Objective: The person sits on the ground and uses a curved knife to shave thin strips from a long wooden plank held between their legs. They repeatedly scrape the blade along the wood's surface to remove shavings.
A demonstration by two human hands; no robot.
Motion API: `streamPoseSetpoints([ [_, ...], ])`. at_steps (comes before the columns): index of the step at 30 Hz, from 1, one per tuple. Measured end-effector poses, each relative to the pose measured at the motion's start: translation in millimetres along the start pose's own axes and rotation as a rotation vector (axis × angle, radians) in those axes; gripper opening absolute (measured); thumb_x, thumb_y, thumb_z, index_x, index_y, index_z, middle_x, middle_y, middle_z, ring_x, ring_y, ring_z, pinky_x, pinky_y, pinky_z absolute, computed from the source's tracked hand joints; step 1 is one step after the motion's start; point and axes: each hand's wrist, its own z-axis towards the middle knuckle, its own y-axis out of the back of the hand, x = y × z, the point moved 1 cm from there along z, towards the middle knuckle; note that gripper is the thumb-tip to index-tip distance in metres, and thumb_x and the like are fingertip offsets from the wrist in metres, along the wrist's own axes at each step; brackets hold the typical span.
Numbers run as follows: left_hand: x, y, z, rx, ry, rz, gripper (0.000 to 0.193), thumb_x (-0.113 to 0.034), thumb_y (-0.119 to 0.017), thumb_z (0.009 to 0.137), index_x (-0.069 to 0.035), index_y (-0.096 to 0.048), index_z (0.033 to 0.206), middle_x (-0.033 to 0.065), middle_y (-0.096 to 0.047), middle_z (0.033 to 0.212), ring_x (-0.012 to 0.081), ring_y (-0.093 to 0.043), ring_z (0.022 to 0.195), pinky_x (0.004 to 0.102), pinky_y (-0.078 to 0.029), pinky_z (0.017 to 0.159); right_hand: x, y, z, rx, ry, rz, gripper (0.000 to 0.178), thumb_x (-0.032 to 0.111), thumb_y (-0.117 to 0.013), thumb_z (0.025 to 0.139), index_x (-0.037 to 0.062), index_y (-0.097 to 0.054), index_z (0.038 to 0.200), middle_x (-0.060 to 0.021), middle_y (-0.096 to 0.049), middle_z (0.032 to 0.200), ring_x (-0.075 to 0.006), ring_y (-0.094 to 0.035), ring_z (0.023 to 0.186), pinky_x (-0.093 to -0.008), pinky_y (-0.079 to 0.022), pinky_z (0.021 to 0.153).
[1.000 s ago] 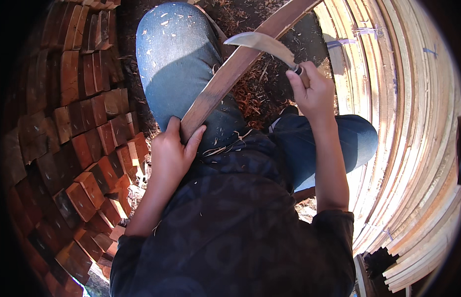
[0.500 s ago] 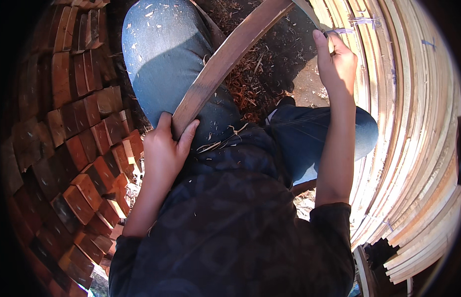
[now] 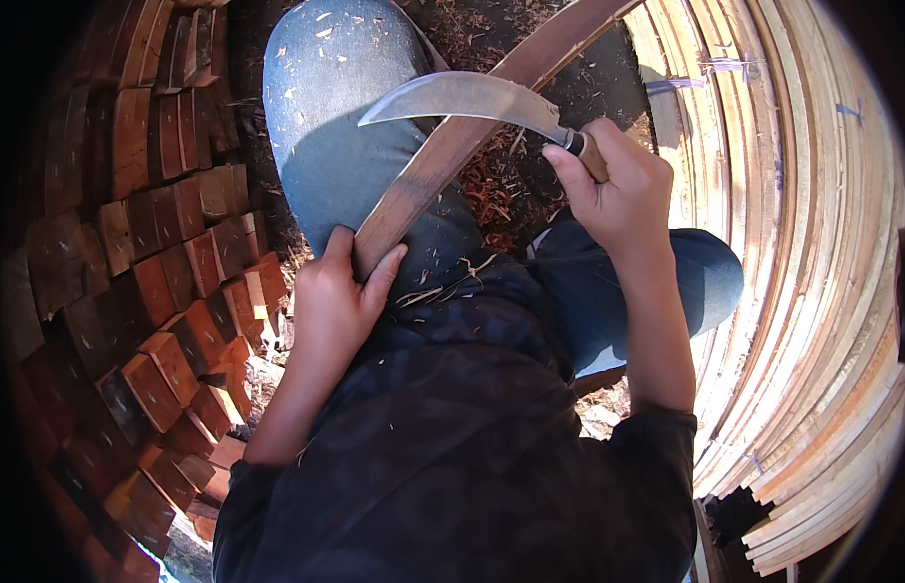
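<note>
A long brown wooden slat (image 3: 436,173) slants from my lap up to the far right, its far end cut off by the picture's edge. My left hand (image 3: 338,291) is closed round its near end, over my left thigh. In my right hand (image 3: 623,185) is a sickle (image 3: 462,97) with a curved grey blade and a light wooden handle. The blade lies across the slat's middle, its tip pointing left over my left knee. Whether blade and wood touch, I cannot tell. My right fingers wrap the handle and partly hide it.
Stacked reddish-brown wooden pieces (image 3: 161,374) rise along the left. At the right stand bundles of long pale slats (image 3: 764,291), tied with purplish strips (image 3: 674,85). Wood shavings (image 3: 496,199) litter the dark ground between my legs, and some lie on my jeans (image 3: 336,126).
My right hand has come nearer and left, bringing the sickle's blade from the far edge to across the slat. The slat and my left hand have shifted slightly right in the picture.
</note>
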Motion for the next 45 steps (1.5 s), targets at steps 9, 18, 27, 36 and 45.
streamPoseSetpoints([
  [9, -4.0, -3.0, 0.3, -0.013, 0.030, -0.062, 0.044, -0.035, -0.073, 0.084, 0.000, -0.047, 0.073, 0.0200, -0.049, 0.049, 0.0393, -0.057, 0.049, 0.0431, -0.043, 0.046, -11.2, 10.4, 16.5, 0.108, 0.133, -0.108, 0.048, 0.051, -0.070, 0.081, 0.0069, -0.056, 0.069, -0.0108, -0.059, 0.057, -0.0319, -0.061, 0.053, -0.0381, -0.049, 0.048],
  [18, -2.6, 1.7, 1.9, 0.015, 0.048, -0.023, 0.045, -0.036, -0.073, 0.083, -0.001, -0.047, 0.072, 0.0193, -0.050, 0.049, 0.0387, -0.057, 0.047, 0.0437, -0.044, 0.045, -20.7, 0.6, 16.2, 0.096, 0.016, -0.156, 0.045, 0.045, -0.070, 0.082, 0.0071, -0.052, 0.067, -0.0109, -0.059, 0.058, -0.0320, -0.060, 0.052, -0.0377, -0.046, 0.046],
  [27, -3.8, 2.1, 0.5, 0.001, 0.018, -0.041, 0.045, -0.036, -0.072, 0.084, -0.001, -0.047, 0.072, 0.0183, -0.049, 0.047, 0.0391, -0.057, 0.047, 0.0434, -0.044, 0.045, -47.8, 11.3, 26.9, 0.037, 0.085, -0.311, 0.046, 0.047, -0.072, 0.080, 0.0091, -0.051, 0.065, -0.0083, -0.058, 0.055, -0.0287, -0.059, 0.049, -0.0366, -0.046, 0.044],
  [36, -2.1, 2.2, -3.3, 0.031, 0.032, -0.061, 0.044, -0.036, -0.073, 0.083, -0.001, -0.048, 0.073, 0.0204, -0.051, 0.049, 0.0399, -0.059, 0.050, 0.0440, -0.046, 0.046, -93.1, 24.3, 38.4, -0.077, -0.336, -0.062, 0.047, 0.048, -0.070, 0.082, 0.0087, -0.051, 0.064, -0.0087, -0.056, 0.053, -0.0272, -0.055, 0.044, -0.0370, -0.045, 0.045],
  [45, -2.2, 0.7, -2.7, 0.004, 0.033, -0.075, 0.044, -0.036, -0.073, 0.083, 0.000, -0.048, 0.073, 0.0205, -0.051, 0.049, 0.0394, -0.059, 0.049, 0.0437, -0.045, 0.045, -95.8, 21.0, 42.3, -0.074, -0.319, 0.083, 0.048, 0.038, -0.065, 0.090, 0.0058, -0.050, 0.058, -0.0052, -0.046, 0.045, -0.0120, -0.047, 0.041, -0.0295, -0.039, 0.043],
])
